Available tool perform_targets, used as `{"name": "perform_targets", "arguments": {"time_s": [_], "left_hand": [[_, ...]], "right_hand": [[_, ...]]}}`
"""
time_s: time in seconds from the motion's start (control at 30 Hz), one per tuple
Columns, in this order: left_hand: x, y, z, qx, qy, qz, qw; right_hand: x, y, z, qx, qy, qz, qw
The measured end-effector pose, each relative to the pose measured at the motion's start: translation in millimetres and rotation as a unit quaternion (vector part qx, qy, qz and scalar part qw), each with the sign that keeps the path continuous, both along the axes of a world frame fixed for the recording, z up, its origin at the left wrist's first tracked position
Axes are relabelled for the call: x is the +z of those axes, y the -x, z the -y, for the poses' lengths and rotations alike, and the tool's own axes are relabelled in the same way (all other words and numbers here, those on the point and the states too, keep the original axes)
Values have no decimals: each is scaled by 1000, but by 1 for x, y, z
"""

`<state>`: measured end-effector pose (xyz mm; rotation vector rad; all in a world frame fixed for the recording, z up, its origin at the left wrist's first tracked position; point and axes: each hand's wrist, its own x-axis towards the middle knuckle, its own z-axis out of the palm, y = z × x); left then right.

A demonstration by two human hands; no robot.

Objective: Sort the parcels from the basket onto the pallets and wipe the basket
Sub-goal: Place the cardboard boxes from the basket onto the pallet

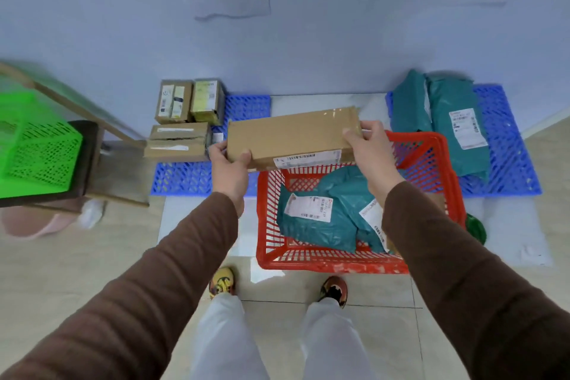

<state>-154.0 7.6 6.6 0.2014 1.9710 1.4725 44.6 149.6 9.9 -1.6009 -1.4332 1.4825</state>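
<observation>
Parcels of two kinds are in view: cardboard boxes and teal mailing bags. One long cardboard box (291, 137) is held in the air above the far left corner of the red basket (431, 163), gripped at both ends. The left hand (229, 163) clamps the box's left end, thumb on the near face and fingers wrapped behind. The right hand (370, 148) pinches the right end, thumb on the top face and fingers over the far edge. A white label runs along the box's near side.

The basket stands on the floor just ahead of the person's shoes (222, 282). Inside it lie teal bags (317, 219) with white labels, partly hidden by the right sleeve.

Beyond the basket on the left, a blue pallet (185, 177) carries several small boxes (185, 120), packed close together at its far end. On the right, another blue pallet (505, 145) holds two teal bags (456, 120) lying side by side. A green basket (40, 151) sits on a low stand at the far left, blurred.
</observation>
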Motion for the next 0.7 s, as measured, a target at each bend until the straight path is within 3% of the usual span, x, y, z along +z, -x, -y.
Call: {"name": "perform_targets", "arguments": {"time_s": [0.27, 0.4, 0.57, 0.7], "left_hand": [[-13, 151, 86, 29, -30, 3, 999], [-40, 233, 125, -1, 14, 35, 999], [-90, 310, 163, -51, 97, 48, 993], [-126, 349, 174, -81, 156, 60, 983]], "right_hand": [[-2, 148, 68, 53, 10, -8, 999], [-31, 224, 109, 28, 23, 16, 999], [-94, 294, 155, 24, 93, 89, 991], [-139, 329, 174, -3, 153, 96, 984]]}}
